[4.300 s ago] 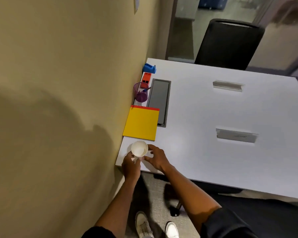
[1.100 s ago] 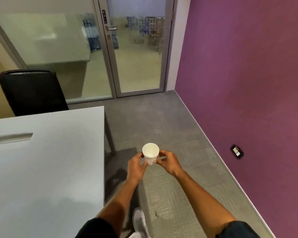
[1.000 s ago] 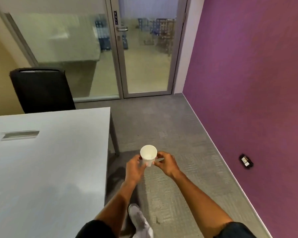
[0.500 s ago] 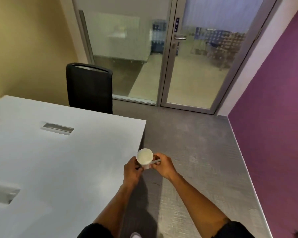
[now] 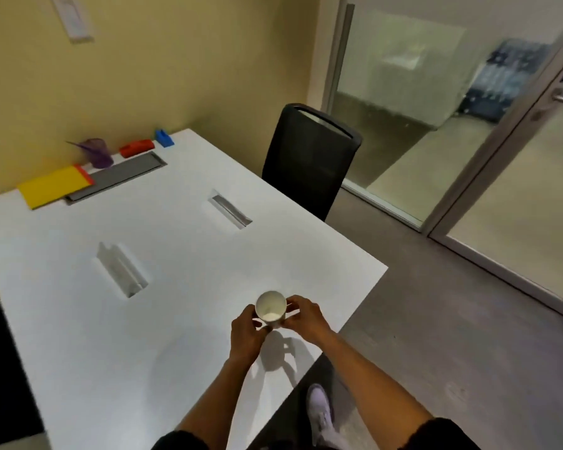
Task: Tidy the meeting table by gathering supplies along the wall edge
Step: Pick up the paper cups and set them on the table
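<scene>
- Moved: small white paper cup (image 5: 270,309), half a second ago held out over the grey floor beside the white surface (image 5: 163,287), is now above that surface near its right corner.
- Left hand (image 5: 245,332) and right hand (image 5: 303,318): fingers curled round the cup's sides, grasping it upright; a pale residue shows inside.
- Wall edge: yellow pad (image 5: 51,186), translucent purple cup (image 5: 100,154) with a thin stick in it, red box (image 5: 137,147), blue block (image 5: 164,138).

Both forearms are extended forward, the left hand (image 5: 246,332) and right hand (image 5: 304,316) curled together around a held cup (image 5: 270,308).
</scene>
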A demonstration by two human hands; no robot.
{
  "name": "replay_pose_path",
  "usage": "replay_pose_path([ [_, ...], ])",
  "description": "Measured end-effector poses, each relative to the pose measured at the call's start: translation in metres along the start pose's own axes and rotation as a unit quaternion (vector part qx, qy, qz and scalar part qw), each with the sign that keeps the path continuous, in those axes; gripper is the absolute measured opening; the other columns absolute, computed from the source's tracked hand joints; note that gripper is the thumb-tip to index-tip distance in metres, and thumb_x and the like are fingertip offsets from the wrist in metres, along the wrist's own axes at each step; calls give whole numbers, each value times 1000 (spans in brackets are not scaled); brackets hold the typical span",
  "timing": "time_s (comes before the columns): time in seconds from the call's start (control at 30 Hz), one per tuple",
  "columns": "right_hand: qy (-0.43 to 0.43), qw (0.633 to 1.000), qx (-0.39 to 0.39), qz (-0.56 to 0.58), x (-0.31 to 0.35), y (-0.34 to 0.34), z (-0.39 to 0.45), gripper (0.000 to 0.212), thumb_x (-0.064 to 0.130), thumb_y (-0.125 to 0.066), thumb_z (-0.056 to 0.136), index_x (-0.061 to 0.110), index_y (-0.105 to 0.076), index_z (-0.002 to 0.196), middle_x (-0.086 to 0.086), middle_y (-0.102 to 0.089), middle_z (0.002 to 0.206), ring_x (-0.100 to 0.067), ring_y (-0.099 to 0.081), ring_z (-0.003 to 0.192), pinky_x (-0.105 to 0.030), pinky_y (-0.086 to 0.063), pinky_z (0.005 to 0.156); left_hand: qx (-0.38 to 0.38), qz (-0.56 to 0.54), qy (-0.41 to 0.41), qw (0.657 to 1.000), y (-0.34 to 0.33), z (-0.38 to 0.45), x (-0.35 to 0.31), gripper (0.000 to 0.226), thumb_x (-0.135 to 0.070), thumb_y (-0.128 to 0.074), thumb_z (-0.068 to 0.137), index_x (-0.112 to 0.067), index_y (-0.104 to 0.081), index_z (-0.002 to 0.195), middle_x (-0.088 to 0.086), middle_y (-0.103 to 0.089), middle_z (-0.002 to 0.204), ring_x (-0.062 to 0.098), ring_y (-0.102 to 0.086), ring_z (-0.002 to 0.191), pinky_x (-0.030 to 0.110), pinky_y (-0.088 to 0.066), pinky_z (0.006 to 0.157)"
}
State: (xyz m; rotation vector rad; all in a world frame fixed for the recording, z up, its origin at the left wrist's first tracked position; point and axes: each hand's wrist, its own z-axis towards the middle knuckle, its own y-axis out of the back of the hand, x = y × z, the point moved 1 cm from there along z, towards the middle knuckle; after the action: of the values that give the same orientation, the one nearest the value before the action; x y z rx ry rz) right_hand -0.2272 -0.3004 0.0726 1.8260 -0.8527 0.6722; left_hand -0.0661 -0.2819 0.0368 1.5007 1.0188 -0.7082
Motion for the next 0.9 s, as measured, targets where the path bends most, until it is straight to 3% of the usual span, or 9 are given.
replay_pose_path([
  [0.3,77,985,146,-46,9,-14,72,44,10,-76,76,13,-59,117,-6,-66,115,-13,-64,87,-11,-46,67,-139,-42,106,984,6,11,12,31,-2,-78,68,-6,-62,94,4,-69,89,20,-67,77,34,-58,71],
  [0.5,93,971,215,-47,-11,-16,92,41,7,-74,77,13,-60,116,-5,-65,114,-13,-64,86,-11,-51,63,-183,-75,186,962,-21,2,14,33,-2,-78,71,-9,-58,97,2,-64,94,21,-68,81,17,-51,66],
  [0.57,93,965,239,-51,-21,-18,96,40,5,-73,78,14,-60,115,-6,-65,115,-14,-65,87,-12,-52,65,-197,-76,203,956,-32,-2,17,37,-2,-78,71,-6,-58,102,4,-64,97,22,-66,85,19,-51,70],
  [0.63,82,961,259,-49,-30,-20,100,39,3,-71,78,14,-60,114,-7,-65,115,-16,-66,90,-18,-56,72,-209,-79,222,949,-42,-6,21,38,-3,-79,70,-6,-59,103,5,-65,97,23,-65,89,22,-52,71],
  [0.73,70,957,276,-64,-40,-25,103,34,6,-68,82,16,-60,113,-5,-65,115,-19,-65,98,-31,-56,87,-222,-77,243,941,-52,-11,25,37,-6,-80,69,-12,-58,98,2,-65,92,24,-65,89,12,-46,62],
  [0.9,87,944,299,-110,-42,-29,108,30,4,-59,86,15,-63,114,-5,-67,114,-15,-61,95,-21,-48,81,-238,-98,271,927,-61,-15,27,50,-14,-85,66,-13,-59,109,-3,-64,99,14,-60,90,6,-39,61],
])
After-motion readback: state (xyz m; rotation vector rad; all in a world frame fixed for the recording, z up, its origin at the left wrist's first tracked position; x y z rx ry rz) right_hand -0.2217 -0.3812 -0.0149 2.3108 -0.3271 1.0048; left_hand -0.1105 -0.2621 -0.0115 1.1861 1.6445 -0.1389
